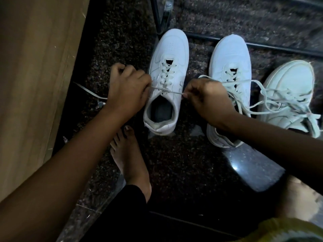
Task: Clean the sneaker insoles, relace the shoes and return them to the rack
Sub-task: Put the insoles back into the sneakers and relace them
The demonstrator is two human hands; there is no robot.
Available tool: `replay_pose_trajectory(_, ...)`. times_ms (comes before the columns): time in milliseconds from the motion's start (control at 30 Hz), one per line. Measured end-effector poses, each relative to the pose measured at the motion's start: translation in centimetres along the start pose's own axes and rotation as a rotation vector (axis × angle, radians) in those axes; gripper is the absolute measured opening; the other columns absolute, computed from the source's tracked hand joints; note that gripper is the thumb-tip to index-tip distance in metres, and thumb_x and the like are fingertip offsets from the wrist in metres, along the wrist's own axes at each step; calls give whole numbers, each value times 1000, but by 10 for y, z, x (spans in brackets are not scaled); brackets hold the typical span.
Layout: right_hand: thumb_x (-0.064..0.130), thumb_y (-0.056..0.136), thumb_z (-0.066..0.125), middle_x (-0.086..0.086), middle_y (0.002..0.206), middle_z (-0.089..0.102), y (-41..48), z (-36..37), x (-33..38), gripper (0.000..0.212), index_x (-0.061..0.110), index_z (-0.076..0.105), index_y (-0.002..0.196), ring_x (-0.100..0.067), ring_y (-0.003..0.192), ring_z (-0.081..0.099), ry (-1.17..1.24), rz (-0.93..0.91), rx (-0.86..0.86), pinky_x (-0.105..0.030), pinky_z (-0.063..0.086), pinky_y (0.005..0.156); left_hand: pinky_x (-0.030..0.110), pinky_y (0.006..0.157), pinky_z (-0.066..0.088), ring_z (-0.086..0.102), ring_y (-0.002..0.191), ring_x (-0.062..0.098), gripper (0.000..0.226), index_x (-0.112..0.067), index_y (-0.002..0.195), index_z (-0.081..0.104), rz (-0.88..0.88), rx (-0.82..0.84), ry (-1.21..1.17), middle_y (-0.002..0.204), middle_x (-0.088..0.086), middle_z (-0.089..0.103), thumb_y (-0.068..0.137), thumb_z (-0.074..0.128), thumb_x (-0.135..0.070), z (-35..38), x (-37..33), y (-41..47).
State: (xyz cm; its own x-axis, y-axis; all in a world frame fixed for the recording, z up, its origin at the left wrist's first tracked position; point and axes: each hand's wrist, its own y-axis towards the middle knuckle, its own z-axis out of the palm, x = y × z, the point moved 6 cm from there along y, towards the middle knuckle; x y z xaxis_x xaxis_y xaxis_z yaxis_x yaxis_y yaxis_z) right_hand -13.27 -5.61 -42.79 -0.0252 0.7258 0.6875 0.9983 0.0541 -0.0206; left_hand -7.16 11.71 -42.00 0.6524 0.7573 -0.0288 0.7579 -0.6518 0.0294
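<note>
A white sneaker [170, 55] stands upright on the dark speckled floor, toe pointing away, its grey insole [160, 111] visible inside. Its white lace [166, 90] is threaded up the eyelets and pulled taut across the top. My left hand [126, 88] pinches the lace's left end beside the shoe; the loose tail trails left over the floor. My right hand [206, 98] pinches the right end. A second white sneaker [230, 56] stands to the right, partly behind my right forearm, its lace loose.
A third white sneaker [290, 95] with tangled loose laces lies at the far right. A wooden panel [35, 75] fills the left side. A black rack frame [262, 45] runs behind the shoes. My bare foot [130, 159] rests just below the first sneaker.
</note>
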Motion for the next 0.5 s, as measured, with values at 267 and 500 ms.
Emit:
replay_pose_trajectory(267,38,92,42,-1,70,54,-5,-5,-1,39,8,58,72,-22,74,52,-40,-12,43,-33,30,84,36,85,25,55,87,25,22,-21,90,54,-256,140,-331,74,-6,56,82,37,-32,12,15,-3)
replay_pose_trajectory(500,19,101,36,17,65,58,11,-39,21,42,-16,60,98,7,71,53,746,141,-63,-7,34,70,14,53,32,34,51,0,41,-17,60,41,-519,119,-1120,49,-13,39,100,43,-28,-28,29,4)
